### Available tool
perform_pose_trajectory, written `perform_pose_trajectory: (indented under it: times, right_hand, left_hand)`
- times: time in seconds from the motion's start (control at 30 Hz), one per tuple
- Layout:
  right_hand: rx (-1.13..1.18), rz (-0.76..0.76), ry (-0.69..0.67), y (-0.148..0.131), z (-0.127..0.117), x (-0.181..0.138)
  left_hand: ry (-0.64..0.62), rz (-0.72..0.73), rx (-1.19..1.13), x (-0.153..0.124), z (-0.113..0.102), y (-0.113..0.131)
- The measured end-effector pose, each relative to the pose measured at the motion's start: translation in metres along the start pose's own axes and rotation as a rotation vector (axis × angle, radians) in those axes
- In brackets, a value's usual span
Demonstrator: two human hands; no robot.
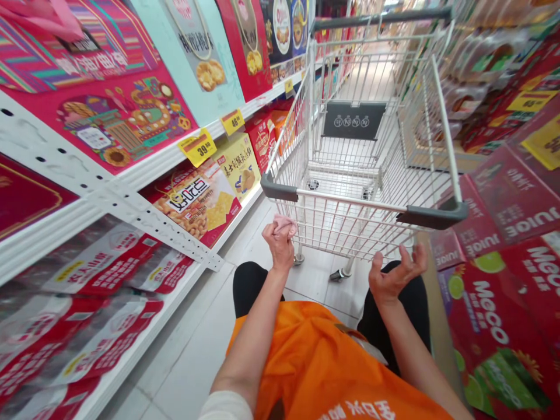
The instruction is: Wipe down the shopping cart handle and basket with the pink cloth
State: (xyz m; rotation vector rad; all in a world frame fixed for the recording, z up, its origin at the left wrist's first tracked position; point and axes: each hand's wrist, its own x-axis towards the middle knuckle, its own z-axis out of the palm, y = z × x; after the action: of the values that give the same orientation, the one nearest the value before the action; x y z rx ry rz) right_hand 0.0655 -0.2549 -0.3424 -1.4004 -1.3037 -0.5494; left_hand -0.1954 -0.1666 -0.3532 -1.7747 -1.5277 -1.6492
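Clutching a crumpled, pale pink cloth (285, 226), the left hand (280, 248) clamps its fingers; the right hand (394, 275) holds fingers apart.

Bright, pretty even store light tbh; the pale square-tile floor (188, 332) nearly blows out toward the back. Edges get stretchy, and the red-and-white plastic-wrapped bottle packs (83, 329) at left are smeary with blur.

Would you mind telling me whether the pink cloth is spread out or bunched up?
Bunched up: the cloth is crumpled into a small wad in the left hand.
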Motion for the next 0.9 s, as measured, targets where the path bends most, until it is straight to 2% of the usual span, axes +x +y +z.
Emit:
perform_pose_trajectory:
  times: [0.1,0.23,0.3,0.43,0.5,0.57,0.67,0.77,0.9]
  right_hand:
    - [0.064,0.064,-0.067,0.004,-0.001,0.006]
    - [0.121,0.134,-0.096,0.004,0.001,0.008]
    - [0.131,0.140,-0.102,0.004,0.001,0.008]
    - [0.113,0.129,-0.121,0.007,0.001,0.009]
    - [0.103,0.108,-0.121,0.010,0.000,0.009]
    - [0.094,0.085,-0.122,0.013,-0.001,0.010]
    - [0.086,0.068,-0.119,0.014,-0.002,0.012]
    - [0.098,0.064,-0.121,0.010,-0.003,0.015]
    - [0.062,0.064,-0.098,0.002,-0.004,0.015]
  left_hand:
    - [0.039,0.041,0.008,0.019,-0.006,-0.004]
    - [0.085,0.076,0.012,0.046,-0.004,0.007]
    - [0.049,0.099,0.008,0.040,-0.004,0.010]
    - [-0.082,0.116,-0.015,0.003,-0.013,0.007]
    - [-0.088,0.109,-0.019,-0.009,-0.017,0.007]
    - [-0.003,0.081,0.008,-0.006,-0.018,0.011]
    - [0.130,0.070,0.036,0.020,-0.010,0.026]
    - [0.140,0.142,0.002,0.040,0.001,0.041]
    - [0.055,0.157,-0.028,0.021,0.006,0.046]
